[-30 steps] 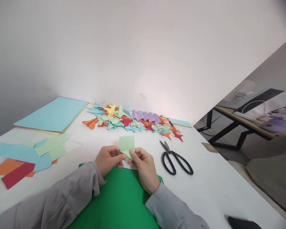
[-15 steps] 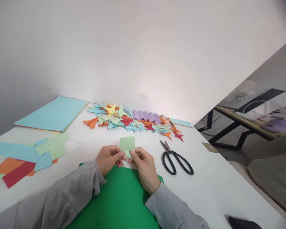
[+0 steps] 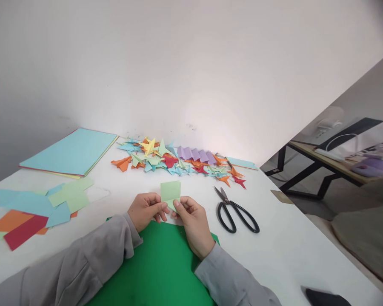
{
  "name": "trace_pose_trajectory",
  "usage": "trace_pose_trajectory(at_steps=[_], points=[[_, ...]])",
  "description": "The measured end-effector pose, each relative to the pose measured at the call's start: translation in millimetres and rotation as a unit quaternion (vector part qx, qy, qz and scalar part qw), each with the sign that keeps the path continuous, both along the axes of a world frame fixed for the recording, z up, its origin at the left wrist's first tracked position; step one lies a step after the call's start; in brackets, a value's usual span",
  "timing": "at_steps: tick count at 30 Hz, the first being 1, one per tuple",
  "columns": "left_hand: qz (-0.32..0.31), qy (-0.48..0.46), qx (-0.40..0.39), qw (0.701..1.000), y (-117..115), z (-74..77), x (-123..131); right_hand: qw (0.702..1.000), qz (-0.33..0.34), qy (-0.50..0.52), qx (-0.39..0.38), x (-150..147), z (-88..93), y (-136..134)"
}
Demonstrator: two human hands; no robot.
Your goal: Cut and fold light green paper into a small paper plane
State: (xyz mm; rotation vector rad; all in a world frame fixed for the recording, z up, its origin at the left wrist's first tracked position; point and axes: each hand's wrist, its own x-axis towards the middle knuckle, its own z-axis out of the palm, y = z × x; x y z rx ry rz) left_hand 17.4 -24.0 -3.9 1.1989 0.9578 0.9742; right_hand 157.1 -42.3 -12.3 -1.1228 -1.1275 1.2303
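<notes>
While little has shifted over the last second, our left hand (image 3: 145,210) and right hand (image 3: 191,223) pinch the lower fold of the light green paper (image 3: 170,191) as before, its flap upright above the green sheet (image 3: 159,272). Scissors (image 3: 234,210) lie just beside our right hand; bare worktop (image 3: 290,255) runs beyond them to the right edge.

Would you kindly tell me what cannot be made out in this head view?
Head view:
Lower part of slip: hidden by left hand and right hand.
Much of green sheet: under sleeves, cut by bottom edge.
Identity of dark object: cut by bottom edge.
Shapes in folded pile: too small to count.
</notes>
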Motion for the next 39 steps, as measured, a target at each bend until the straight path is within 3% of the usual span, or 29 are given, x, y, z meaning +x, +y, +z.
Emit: trace_pose_trajectory(at_steps=[16, 22, 27, 39], points=[[-0.002, 0.000, -0.025, 1.000, 0.3, 3.3, 0.3, 1.000, -0.003, 0.024, -0.011, -0.1, 1.3, 0.1], [0.077, -0.051, 0.052, 0.994, -3.8, 1.3, 0.9, 0.999, -0.019, 0.026, -0.014, 0.9, 0.6, 0.9], [0.024, -0.015, 0.105, 0.994, -6.3, 1.1, 1.6, 1.000, -0.020, 0.018, -0.015, 0.8, 0.2, 1.2], [0.084, -0.010, 0.021, 0.996, -0.7, -1.9, 1.2, 1.000, -0.008, -0.010, -0.001, 0.3, -0.1, 0.2]])
